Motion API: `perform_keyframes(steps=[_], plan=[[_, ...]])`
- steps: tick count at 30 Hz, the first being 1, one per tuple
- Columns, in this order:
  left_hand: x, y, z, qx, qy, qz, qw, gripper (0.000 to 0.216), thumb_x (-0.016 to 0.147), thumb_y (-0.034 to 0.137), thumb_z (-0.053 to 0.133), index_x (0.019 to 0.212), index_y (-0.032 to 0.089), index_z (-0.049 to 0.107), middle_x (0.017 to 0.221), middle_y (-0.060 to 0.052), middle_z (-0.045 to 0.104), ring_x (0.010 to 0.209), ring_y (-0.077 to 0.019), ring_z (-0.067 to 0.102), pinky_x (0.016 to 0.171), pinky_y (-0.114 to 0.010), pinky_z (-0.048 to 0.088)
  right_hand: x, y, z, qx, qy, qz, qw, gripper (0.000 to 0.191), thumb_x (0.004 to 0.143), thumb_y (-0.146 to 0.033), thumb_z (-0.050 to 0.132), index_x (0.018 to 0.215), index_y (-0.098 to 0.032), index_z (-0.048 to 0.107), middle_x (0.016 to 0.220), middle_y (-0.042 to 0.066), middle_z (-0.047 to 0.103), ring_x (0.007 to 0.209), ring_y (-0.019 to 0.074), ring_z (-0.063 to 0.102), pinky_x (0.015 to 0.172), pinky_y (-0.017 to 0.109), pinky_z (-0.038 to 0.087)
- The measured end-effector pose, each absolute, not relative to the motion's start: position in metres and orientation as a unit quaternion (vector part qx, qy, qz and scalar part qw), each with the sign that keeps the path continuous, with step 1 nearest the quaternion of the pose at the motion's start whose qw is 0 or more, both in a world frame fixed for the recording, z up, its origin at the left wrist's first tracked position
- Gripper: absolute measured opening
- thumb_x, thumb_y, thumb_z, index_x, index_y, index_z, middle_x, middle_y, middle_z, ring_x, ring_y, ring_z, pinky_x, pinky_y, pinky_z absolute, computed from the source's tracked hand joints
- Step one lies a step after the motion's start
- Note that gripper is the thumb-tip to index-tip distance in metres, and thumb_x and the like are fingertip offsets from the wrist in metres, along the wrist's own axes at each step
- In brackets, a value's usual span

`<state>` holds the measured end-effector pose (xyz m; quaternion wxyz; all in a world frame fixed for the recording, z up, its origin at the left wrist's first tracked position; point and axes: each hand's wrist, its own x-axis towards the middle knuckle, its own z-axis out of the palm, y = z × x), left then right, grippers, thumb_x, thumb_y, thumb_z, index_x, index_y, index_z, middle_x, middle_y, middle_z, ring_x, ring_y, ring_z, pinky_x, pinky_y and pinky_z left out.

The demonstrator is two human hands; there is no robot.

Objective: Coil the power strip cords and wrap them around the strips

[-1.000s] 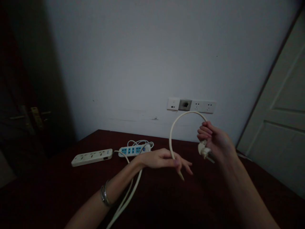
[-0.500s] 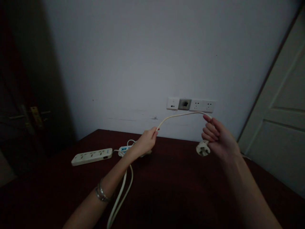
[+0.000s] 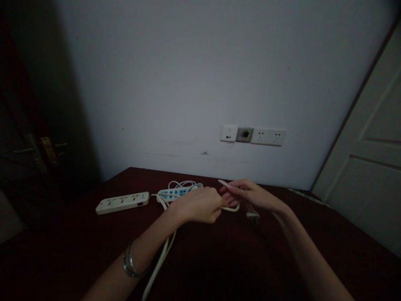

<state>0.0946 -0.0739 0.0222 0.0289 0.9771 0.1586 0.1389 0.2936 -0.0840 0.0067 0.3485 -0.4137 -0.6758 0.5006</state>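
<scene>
My left hand (image 3: 200, 205) is closed on a white power cord (image 3: 232, 208) over the middle of the table. Close beside it on the right, my right hand (image 3: 247, 193) has its fingers curled round the same cord, which bends in a short loop between the two hands. Below the right hand hangs the cord's plug (image 3: 253, 215), its prongs pointing down. A white power strip (image 3: 123, 202) lies at the left. Doubled cord runs from near it under my left forearm toward the table's front edge.
A second strip with blue sockets (image 3: 173, 193) lies behind my left hand, with thin white cable coiled over it. Wall sockets (image 3: 267, 136) sit above the dark red table (image 3: 150, 174). At the right stands a pale door (image 3: 372, 175); a flat thin object (image 3: 308, 197) lies near it.
My hands have come together from wide apart, and the stretch of cord between them has gone from a long arc to a small loop. The right hand with the plug moved left and lower.
</scene>
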Motion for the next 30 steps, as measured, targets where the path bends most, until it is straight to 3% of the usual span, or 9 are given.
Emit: perform_keyframes(steps=[4,8,14,17,21,25,27,30], plan=[[0.086,-0.067,0.032,0.945,0.139,0.223,0.195,0.030,0.079,0.013,0.045,0.096,0.018,0.069,0.077,-0.005,0.068,0.061,-0.0117,0.056,0.060,-0.024,0.038,0.287,-0.093,0.011,-0.383,-0.698,0.537,0.278,0.033,0.084,-0.043,0.051,0.092,-0.014,0.066,0.085,0.009,0.071,0.078,0.0147,0.067,0.076,0.030,0.051],[0.078,-0.059,0.040,0.872,0.211,0.296,0.328,0.021,0.073,0.025,0.060,0.086,0.012,0.070,0.076,-0.006,0.068,0.066,-0.0125,0.058,0.062,-0.023,0.042,0.281,-0.097,0.013,-0.333,-0.687,0.592,0.260,0.035,0.084,-0.041,0.052,0.097,-0.011,0.064,0.079,0.011,0.071,0.074,0.0166,0.068,0.071,0.030,0.053],[0.072,-0.047,0.046,0.801,0.203,0.307,0.472,0.030,0.066,0.026,0.068,0.092,0.011,0.066,0.081,-0.007,0.066,0.072,-0.0139,0.060,0.068,-0.027,0.045,0.281,-0.091,0.007,-0.227,-0.630,0.642,0.373,0.033,0.082,-0.038,0.056,0.089,-0.007,0.064,0.057,0.008,0.067,0.042,0.0136,0.062,0.038,0.018,0.047],[0.073,-0.041,0.042,0.809,0.178,0.295,0.476,0.031,0.067,0.026,0.069,0.095,0.013,0.066,0.090,-0.007,0.066,0.081,-0.0145,0.059,0.074,-0.028,0.045,0.280,-0.091,0.005,-0.209,-0.617,0.669,0.359,0.031,0.084,-0.036,0.053,0.087,-0.006,0.064,0.051,0.006,0.064,0.032,0.0112,0.054,0.029,0.016,0.039],[0.074,-0.033,0.033,0.791,0.147,0.265,0.531,0.029,0.070,0.027,0.067,0.096,0.013,0.066,0.086,-0.007,0.066,0.076,-0.0142,0.060,0.069,-0.027,0.045,0.267,-0.094,0.004,-0.189,-0.610,0.684,0.353,0.032,0.083,-0.037,0.052,0.084,-0.007,0.063,0.049,0.006,0.062,0.031,0.0118,0.053,0.028,0.017,0.038],[0.076,-0.025,0.022,0.708,0.085,0.239,0.659,0.035,0.074,0.029,0.062,0.105,0.013,0.060,0.072,-0.005,0.064,0.060,-0.0137,0.060,0.060,-0.029,0.046,0.259,-0.097,0.010,-0.188,-0.581,0.662,0.435,0.030,0.085,-0.034,0.050,0.072,-0.010,0.061,0.044,0.002,0.057,0.031,0.0093,0.050,0.031,0.016,0.037],[0.078,-0.023,0.020,0.675,0.072,0.248,0.691,0.034,0.074,0.029,0.062,0.104,0.013,0.059,0.071,-0.004,0.064,0.062,-0.0150,0.062,0.064,-0.032,0.048,0.261,-0.098,0.015,-0.205,-0.567,0.643,0.473,0.031,0.084,-0.033,0.050,0.066,-0.011,0.060,0.043,0.002,0.055,0.032,0.0091,0.049,0.032,0.017,0.037],[0.078,-0.021,0.023,0.677,0.112,0.303,0.661,0.031,0.072,0.027,0.066,0.099,0.012,0.060,0.085,-0.008,0.066,0.078,-0.0162,0.063,0.074,-0.032,0.048,0.267,-0.096,0.021,-0.247,-0.539,0.612,0.524,0.026,0.083,-0.032,0.052,0.069,-0.012,0.060,0.045,0.002,0.055,0.033,0.0075,0.046,0.033,0.017,0.032]])
